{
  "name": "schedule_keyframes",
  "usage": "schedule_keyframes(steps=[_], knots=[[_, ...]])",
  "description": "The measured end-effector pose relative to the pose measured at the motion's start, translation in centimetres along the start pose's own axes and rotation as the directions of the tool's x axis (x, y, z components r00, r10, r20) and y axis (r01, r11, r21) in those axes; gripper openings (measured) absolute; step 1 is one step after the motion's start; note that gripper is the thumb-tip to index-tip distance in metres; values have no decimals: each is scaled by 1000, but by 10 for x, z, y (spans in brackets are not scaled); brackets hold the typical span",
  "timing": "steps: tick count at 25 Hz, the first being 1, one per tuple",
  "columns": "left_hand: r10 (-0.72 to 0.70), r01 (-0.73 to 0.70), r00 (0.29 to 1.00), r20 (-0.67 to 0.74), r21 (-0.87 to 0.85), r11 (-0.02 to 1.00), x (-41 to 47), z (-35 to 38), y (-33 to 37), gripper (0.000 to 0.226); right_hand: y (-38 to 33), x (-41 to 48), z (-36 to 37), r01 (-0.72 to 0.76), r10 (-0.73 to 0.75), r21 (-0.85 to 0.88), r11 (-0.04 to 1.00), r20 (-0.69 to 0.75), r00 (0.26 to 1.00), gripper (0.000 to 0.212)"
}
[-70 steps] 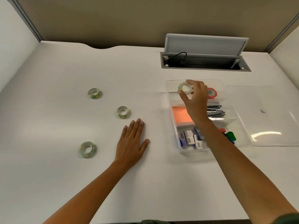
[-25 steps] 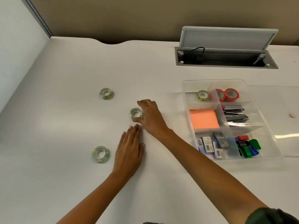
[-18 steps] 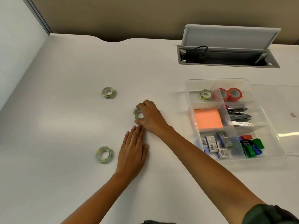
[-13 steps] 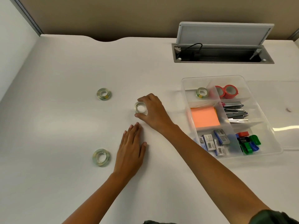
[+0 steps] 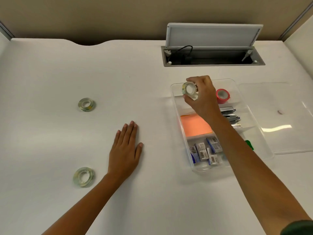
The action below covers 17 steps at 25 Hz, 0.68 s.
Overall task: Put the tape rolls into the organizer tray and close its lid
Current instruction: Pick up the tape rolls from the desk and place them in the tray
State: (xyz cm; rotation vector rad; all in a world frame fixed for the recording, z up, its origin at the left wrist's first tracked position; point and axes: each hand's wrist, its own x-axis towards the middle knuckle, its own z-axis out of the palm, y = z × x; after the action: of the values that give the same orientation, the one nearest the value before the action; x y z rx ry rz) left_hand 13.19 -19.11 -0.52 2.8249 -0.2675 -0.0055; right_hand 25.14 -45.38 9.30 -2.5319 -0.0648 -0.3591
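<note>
My right hand (image 5: pixel 202 97) grips a clear tape roll (image 5: pixel 189 89) and holds it on edge above the far left compartment of the clear organizer tray (image 5: pixel 176 106). A red tape roll (image 5: pixel 222 95) stands in the far right compartment. The tray's clear lid (image 5: pixel 277 116) lies open flat to the right. Two more clear tape rolls rest on the white desk, one at the far left (image 5: pixel 86 104), one at the near left (image 5: pixel 83 176). My left hand (image 5: pixel 126 150) lies flat on the desk, palm down, holding nothing.
The tray also holds an orange note pad (image 5: pixel 194 125), staple boxes (image 5: pixel 205 150), metal clips (image 5: pixel 231 115) and a green item (image 5: pixel 249 144). An open grey cable hatch (image 5: pixel 213 48) sits behind the tray. Partition walls edge the desk at the back and sides.
My right hand picked a clear tape roll off the desk middle and carried it right, over the tray's far left compartment. My left hand stayed flat on the desk.
</note>
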Motion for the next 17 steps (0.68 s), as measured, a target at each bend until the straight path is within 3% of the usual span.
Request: schedule_keyframes(steps=[7, 17], knots=[[-13, 13, 1000, 4, 7, 1000, 1, -2, 3, 63, 32, 20, 16, 41, -19, -74, 996, 282, 959, 51], [-28, 28, 1000, -1, 4, 1000, 1, -4, 5, 62, 33, 31, 28, 88, -34, -118, 989, 398, 917, 46]])
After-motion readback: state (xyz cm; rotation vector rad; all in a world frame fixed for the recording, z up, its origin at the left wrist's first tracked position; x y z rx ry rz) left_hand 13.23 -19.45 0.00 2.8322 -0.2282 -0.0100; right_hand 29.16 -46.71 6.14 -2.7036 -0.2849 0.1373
